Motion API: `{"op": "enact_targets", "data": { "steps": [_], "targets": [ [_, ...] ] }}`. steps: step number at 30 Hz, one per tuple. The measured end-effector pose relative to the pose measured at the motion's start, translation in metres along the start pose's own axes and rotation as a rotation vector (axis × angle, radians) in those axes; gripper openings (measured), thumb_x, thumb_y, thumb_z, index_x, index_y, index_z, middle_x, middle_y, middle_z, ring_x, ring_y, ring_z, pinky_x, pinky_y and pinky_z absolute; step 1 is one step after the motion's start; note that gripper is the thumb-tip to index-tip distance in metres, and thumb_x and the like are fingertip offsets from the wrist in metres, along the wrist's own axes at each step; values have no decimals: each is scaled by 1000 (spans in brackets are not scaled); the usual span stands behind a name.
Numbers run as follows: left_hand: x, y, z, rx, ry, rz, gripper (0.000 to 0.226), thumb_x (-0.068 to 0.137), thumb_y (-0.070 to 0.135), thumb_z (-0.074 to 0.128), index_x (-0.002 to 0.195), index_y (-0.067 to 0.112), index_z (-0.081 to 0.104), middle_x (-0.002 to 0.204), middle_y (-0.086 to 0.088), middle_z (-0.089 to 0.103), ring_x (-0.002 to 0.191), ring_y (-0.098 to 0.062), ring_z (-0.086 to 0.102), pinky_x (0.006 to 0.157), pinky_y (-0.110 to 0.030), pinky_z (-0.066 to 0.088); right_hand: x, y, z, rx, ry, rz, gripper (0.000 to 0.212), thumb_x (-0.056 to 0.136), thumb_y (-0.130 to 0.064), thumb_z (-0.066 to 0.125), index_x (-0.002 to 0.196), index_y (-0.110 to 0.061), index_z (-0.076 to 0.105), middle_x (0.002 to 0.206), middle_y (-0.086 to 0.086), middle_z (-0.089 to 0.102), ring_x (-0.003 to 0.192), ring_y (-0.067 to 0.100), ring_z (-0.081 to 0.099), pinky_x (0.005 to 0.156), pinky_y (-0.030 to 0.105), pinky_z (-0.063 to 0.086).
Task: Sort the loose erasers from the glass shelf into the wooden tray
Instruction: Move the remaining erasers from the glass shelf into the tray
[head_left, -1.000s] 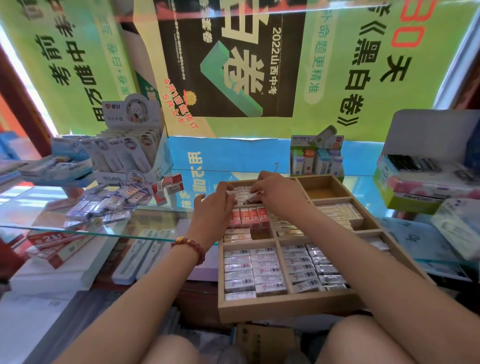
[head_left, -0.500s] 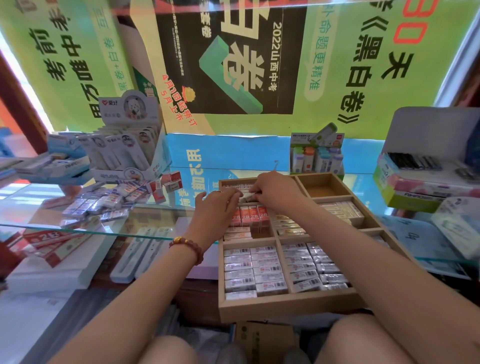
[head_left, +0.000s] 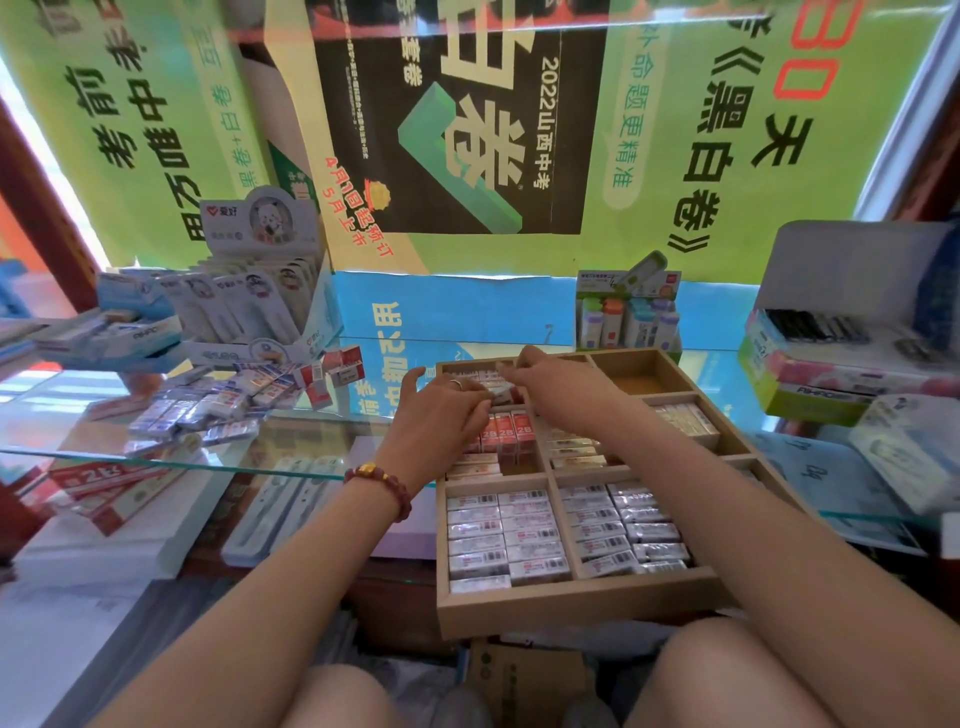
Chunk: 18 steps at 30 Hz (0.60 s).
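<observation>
The wooden tray (head_left: 571, 603) sits at the centre right, and most of its compartments hold rows of wrapped erasers. Both hands meet over its far-left compartment. My left hand (head_left: 441, 415), with a ring and a bead bracelet, pinches a white eraser (head_left: 501, 393) from the left. My right hand (head_left: 553, 387) curls its fingers onto the same eraser from the right and hides much of that compartment. Red 2B erasers (head_left: 506, 434) stand just below the hands. Loose erasers (head_left: 208, 408) lie heaped on the glass shelf (head_left: 291, 452) to the left.
A display box of correction tapes (head_left: 249, 306) stands behind the loose heap, with red-and-white erasers (head_left: 337, 366) beside it. A box of small bottles (head_left: 628, 322) is behind the tray. Stacked stationery boxes (head_left: 831, 374) are at the right. The tray's far-right compartment (head_left: 641, 382) is bare wood.
Both hands have stayed over the tray's far-left compartment. My left hand has closed in on the right one, and its fingertips now meet the eraser there.
</observation>
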<state>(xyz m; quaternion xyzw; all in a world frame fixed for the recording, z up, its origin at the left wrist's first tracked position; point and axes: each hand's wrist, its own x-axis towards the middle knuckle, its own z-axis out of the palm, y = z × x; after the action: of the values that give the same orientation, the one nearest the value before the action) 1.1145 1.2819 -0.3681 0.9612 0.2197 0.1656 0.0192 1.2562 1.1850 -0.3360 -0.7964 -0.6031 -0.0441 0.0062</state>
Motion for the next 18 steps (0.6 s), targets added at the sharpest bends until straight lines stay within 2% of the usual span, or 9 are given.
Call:
{"op": "enact_targets", "data": {
  "steps": [2,5,8,13,18],
  "targets": [
    [0,0,-1,8,-9,6,37,101,33,31,121,25,61,130,11,56,124,-9,45,112,-40,7,-7,5,-5,43,51,-4,59,88,0,51,137,-33,47,130,-5,44,92,20,60,69,33,52],
    [0,-1,-1,25,-26,9,37,101,33,30,122,27,60,131,13,55,124,-8,44,111,-40,8,-10,4,-10,17,38,-19,43,91,-7,52,126,-30,60,124,-7,50,94,17,59,68,31,49],
    [1,0,-2,33,-25,13,36,100,32,32,123,27,60,132,13,54,125,-9,44,112,-40,7,-5,-1,-7,-41,78,4,33,93,-14,53,118,-32,65,110,-7,56,94,18,60,72,33,52],
    [2,4,0,59,-48,38,36,99,33,33,119,27,63,130,13,56,123,-8,46,112,-39,9,3,-10,1,-187,117,40,14,94,-18,51,97,-15,64,93,0,65,83,20,63,60,29,44],
    [5,3,3,32,-69,16,37,98,35,33,120,27,62,130,13,56,121,-9,47,112,-40,10,-4,-5,8,-101,62,2,23,95,-23,51,112,-26,66,93,-5,50,92,19,61,67,32,46]
  ]
}}
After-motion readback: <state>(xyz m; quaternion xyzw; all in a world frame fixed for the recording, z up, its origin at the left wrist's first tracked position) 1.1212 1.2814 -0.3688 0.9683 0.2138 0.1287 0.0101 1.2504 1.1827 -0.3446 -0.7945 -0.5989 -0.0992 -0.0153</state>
